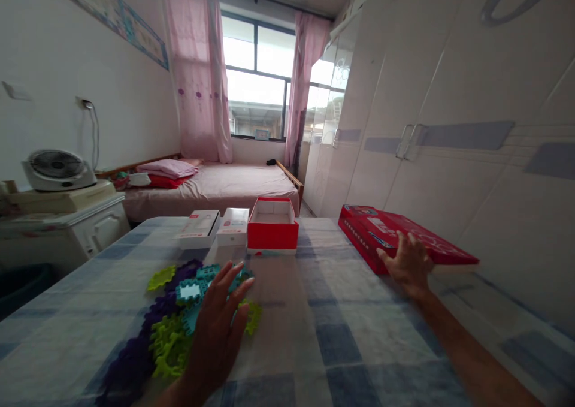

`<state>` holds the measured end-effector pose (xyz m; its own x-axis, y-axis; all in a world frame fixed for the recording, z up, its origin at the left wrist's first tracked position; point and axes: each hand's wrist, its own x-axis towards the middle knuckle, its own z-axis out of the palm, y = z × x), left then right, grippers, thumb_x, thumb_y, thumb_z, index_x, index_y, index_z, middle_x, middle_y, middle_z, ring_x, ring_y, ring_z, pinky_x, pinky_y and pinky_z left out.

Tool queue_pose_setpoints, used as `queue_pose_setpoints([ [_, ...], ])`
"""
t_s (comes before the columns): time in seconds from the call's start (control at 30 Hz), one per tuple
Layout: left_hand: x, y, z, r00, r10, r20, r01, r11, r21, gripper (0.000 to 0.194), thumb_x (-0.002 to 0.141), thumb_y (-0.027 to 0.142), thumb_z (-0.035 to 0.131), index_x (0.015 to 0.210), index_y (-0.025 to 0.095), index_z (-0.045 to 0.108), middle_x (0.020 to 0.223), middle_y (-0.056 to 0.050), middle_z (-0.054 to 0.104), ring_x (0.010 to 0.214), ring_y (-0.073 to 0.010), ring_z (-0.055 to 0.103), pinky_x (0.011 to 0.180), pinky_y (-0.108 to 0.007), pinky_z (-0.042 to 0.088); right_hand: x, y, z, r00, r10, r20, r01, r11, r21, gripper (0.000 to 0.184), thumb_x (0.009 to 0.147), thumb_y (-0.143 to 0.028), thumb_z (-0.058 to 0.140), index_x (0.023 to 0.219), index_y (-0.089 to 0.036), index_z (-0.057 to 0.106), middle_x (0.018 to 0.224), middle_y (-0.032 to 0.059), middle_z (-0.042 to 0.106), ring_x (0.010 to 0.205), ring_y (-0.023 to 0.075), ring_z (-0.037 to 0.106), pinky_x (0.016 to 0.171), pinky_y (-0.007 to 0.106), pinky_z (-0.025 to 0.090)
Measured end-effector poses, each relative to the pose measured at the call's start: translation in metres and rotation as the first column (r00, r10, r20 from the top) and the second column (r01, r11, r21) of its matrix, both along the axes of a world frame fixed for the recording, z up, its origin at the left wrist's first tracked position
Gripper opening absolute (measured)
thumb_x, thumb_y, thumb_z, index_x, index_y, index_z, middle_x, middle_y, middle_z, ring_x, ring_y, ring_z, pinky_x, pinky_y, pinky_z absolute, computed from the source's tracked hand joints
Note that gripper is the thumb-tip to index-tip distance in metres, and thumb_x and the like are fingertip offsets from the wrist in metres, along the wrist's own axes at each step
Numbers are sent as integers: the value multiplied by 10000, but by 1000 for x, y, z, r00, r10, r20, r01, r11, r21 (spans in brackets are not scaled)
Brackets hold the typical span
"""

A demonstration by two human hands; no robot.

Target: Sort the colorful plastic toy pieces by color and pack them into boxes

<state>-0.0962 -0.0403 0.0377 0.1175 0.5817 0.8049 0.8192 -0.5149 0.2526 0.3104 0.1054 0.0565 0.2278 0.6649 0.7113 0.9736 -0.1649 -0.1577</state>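
Observation:
My left hand (222,317) is over a loose spread of plastic gear-shaped pieces, its fingers stretched out and apart. Teal pieces (189,291) lie under and beside the fingers, with lime green pieces (169,348) and dark purple pieces (130,362) to the left. Whether the palm touches them I cannot tell. On the right, my right hand (409,265) rests with spread fingers against the near side of a large red box (372,239), which lies flat near the table's right edge. Its fingertips are on the lid, and nothing is gripped.
Along the table's far edge stand an open red box (272,234), a white box (233,226) and another white box (200,228). A blue-and-white checked cloth (287,347) covers the table. Beyond are a bed (233,182), a fan (58,168) at left and wardrobe doors (449,95) at right.

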Motion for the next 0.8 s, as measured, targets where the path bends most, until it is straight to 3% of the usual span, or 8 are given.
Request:
queue_pose_setpoints([
  [0.13,7,-2,-6,995,-55,-87,55,998,0,380,872,140,414,1232,246,477,1410,-61,373,1346,-260,278,1050,-490,335,31,2,-6,986,67,150,-42,985,-169,631,786,-524,480,1294,-153,434,1316,166,466,1233,334,369,927,521,353],
  [0.3,4,1,-13,992,-42,-122,43,999,7,386,870,130,418,1233,247,479,1406,-64,375,1340,-258,292,1024,-481,379,16,1,-13,944,197,265,-160,975,-158,450,838,-315,477,1281,-240,475,1299,74,520,1228,276,402,946,459,354],
  [0.47,4,4,-18,992,-26,-124,27,1000,4,400,869,135,417,1248,251,473,1409,-59,376,1335,-241,305,1035,-467,384,10,0,-13,939,251,233,-236,968,-89,357,857,-241,439,1193,-208,554,1264,77,552,1179,250,458,912,402,394],
  [0.6,4,4,-20,992,-20,-124,20,1000,-3,416,864,147,421,1256,277,469,1403,-51,394,1325,-240,329,1022,-468,405,10,-3,-2,943,306,135,-298,952,-77,296,863,-277,422,1083,-197,602,1151,63,621,1086,227,527,896,388,402],
  [0.8,17,-7,-11,985,-69,-157,72,997,9,432,829,158,487,1244,277,486,1421,-57,390,1331,-251,329,1021,-447,412,-4,-22,20,925,379,29,-367,910,-191,252,829,-323,445,933,-229,654,1015,31,670,982,218,577,883,389,398],
])
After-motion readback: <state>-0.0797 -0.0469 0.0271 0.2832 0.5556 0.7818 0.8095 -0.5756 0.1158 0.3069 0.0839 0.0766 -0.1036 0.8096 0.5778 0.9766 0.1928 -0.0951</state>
